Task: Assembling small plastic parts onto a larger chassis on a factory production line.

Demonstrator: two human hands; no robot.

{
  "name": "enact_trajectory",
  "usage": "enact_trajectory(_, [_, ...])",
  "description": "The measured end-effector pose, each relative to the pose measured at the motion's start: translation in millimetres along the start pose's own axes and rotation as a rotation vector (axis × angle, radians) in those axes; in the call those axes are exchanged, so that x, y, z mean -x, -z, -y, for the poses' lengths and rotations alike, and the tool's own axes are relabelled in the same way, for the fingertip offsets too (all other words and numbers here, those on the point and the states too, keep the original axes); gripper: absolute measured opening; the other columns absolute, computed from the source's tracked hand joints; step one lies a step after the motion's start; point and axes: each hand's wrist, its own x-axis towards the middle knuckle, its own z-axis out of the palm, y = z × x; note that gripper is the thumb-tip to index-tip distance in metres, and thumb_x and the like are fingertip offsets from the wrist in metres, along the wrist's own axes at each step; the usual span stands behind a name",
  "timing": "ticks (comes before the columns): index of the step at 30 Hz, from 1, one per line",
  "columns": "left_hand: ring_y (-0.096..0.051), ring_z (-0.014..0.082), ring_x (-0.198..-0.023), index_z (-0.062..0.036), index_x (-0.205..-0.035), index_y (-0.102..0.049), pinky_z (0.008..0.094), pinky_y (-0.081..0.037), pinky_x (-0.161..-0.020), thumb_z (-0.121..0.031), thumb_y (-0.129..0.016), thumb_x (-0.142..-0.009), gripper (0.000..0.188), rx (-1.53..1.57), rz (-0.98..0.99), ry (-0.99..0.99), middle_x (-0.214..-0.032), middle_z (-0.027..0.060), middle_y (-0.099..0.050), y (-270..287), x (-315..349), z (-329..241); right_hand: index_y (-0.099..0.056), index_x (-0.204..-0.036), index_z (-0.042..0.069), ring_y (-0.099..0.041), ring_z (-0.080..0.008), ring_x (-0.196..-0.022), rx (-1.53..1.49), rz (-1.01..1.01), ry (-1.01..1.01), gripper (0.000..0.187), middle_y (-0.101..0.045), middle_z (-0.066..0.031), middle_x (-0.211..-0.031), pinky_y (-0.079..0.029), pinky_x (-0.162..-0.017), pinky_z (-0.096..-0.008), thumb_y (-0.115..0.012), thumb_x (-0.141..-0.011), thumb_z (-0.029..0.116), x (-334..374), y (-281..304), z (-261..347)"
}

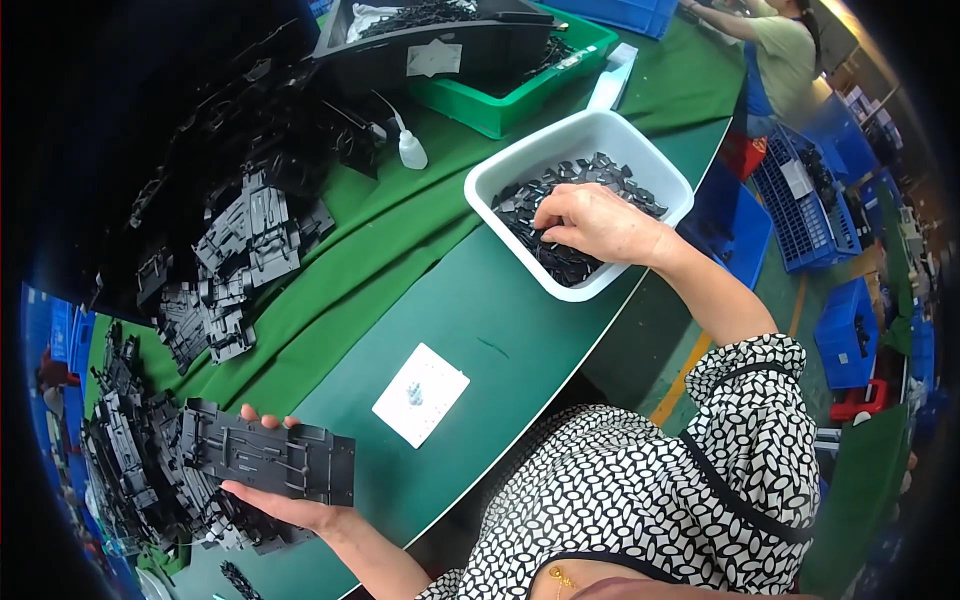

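My left hand (285, 507) is closed around a flat black plastic chassis plate (265, 458), thumb on one long edge and fingertips on the other. Its ribbed face is turned up, over the left side of the table. Over on the right, my right hand (605, 222) reaches into a white plastic tub (560, 137) full of small black plastic pieces (600, 170). Its fingers are bent and pressed together among the pieces; whatever they pinch is hidden. A heap of similar chassis plates (135, 455) lies just beyond and beside my left hand.
More black chassis parts (255, 230) are piled at the far left on green cloth (360, 270). A small white bottle (411, 150), a green tray (490, 115) and a black bin (380, 55) stand behind. A white card (421, 395) lies mid-table. A co-worker (780, 50) is at far right.
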Motion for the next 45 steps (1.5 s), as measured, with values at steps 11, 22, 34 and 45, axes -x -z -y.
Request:
enact_trajectory(11, [-0.052,0.0222,-0.104,0.0058,-0.135,-0.029,0.0355,-0.044,-0.093,-0.051,-0.044,-0.092,0.073,-0.069,-0.043,-0.042,-0.116,0.0151,-0.05,-1,-1,2,-0.061,-0.094,0.001,-0.061,-0.0288,-0.087,-0.13,0.155,-0.069,0.016,-0.063,-0.0129,-0.091,-0.047,-0.077,-0.0369,-0.06,-0.079,0.005,0,12,4])
enact_trajectory(22, [-0.052,0.0225,-0.106,0.0039,-0.137,-0.026,0.0361,-0.044,-0.094,-0.052,-0.042,-0.092,0.073,-0.086,-0.016,-0.059,-0.127,0.0141,-0.045,5,-4,5,-0.063,-0.094,-0.001,-0.061,-0.0141,-0.072,-0.421,0.058,-0.175,0.016,-0.064,-0.0077,-0.08,-0.048,-0.066,-0.0273,-0.063,-0.082,0.01,6,15,-19])
enact_trajectory(34, [-0.055,0.0259,-0.103,0.0001,-0.138,-0.027,0.0389,-0.047,-0.089,-0.057,-0.037,-0.091,0.075,-0.065,-0.156,-0.034,-0.128,0.0197,-0.047,12,-2,4,-0.06,-0.092,0.0,-0.057,-0.0059,-0.067,-1.17,0.24,-0.282,0.014,-0.061,-0.0021,-0.077,-0.043,-0.056,-0.0178,-0.061,-0.088,0.014,-1,-2,52])
enact_trajectory(45, [-0.056,0.0306,-0.103,-0.0015,-0.135,-0.034,0.0456,-0.048,-0.089,-0.06,-0.027,-0.093,0.073,0.145,-0.119,-0.031,-0.126,0.0221,-0.048,10,-5,0,-0.061,-0.085,0.004,-0.057,-0.0216,-0.067,-0.095,-0.17,0.783,0.014,-0.057,-0.0062,-0.079,-0.045,-0.059,-0.0309,-0.063,-0.072,-0.002,-21,-96,137])
